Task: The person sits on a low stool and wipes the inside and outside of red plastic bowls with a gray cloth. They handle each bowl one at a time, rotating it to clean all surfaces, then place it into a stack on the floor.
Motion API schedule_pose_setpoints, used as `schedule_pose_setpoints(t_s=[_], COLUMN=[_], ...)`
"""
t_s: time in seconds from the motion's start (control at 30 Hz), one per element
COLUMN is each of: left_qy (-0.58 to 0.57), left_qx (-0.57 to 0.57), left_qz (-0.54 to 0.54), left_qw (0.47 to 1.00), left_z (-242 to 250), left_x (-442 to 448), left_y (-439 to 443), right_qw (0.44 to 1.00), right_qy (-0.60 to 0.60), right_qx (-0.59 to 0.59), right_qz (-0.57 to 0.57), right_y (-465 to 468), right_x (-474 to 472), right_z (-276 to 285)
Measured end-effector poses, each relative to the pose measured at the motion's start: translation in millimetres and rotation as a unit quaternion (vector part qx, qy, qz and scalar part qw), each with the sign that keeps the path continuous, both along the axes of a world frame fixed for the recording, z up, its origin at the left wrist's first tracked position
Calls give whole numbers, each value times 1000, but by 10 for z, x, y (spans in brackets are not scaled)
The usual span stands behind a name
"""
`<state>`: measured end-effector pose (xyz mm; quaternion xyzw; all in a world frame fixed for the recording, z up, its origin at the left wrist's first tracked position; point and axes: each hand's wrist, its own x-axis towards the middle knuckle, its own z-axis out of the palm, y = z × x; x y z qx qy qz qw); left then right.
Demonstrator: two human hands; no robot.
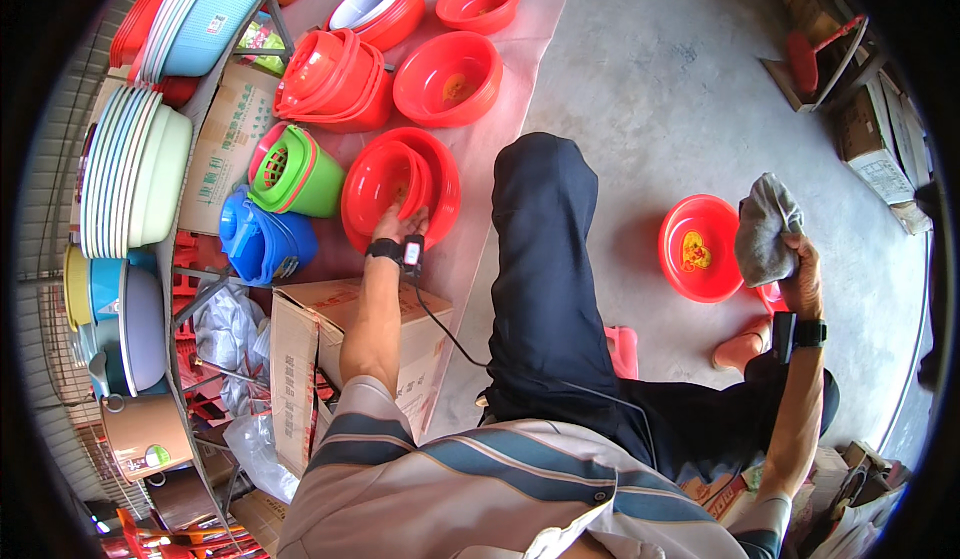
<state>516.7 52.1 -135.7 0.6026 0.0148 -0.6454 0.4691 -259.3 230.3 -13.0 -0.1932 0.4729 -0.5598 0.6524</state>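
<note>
My left hand (401,221) rests with spread fingers at the near rim of a small red plastic basin (379,187), which sits inside larger stacked red basins (444,184); whether the fingers grip the rim cannot be told. At the right, my right hand (804,266) holds a bunched grey cloth (766,236). Just left of the cloth, a red basin (705,221) with a yellow printed pattern stands on the concrete floor. Part of another red thing (772,298) shows beneath my right hand.
Further red basins (448,78), red buckets (330,78), a green mop bucket (315,176) and a blue bucket (281,244) stand left of my leg. Shelves at far left hold stacked basins (161,176). A cardboard box (360,319) is by my left forearm; a pink stool (622,349) shows beside my leg.
</note>
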Motion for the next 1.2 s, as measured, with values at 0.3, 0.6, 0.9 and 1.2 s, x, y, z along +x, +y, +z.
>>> schedule_pose_setpoints(t_s=[0.3, 0.6, 0.9, 1.2], left_qy=[-97, 33, -160, 11], left_qx=[-163, -412, -467, -350], left_qz=[-141, -420, -644, -626], left_qw=[972, 808, 585, 697], left_z=[1162, 2657, 1921, 1737], left_x=[-1230, -3728, -5135, -5110], left_y=[-197, 171, 445, 339], right_qw=[1000, 990, 991, 987], right_qy=[13, -21, 25, 7], right_qx=[-13, -137, -96, -61], right_qz=[-2, -35, -87, -151], right_y=[25, -41, -7, -201], right_x=[48, 149, 460, 577], right_z=[48, 138, 568, 624])
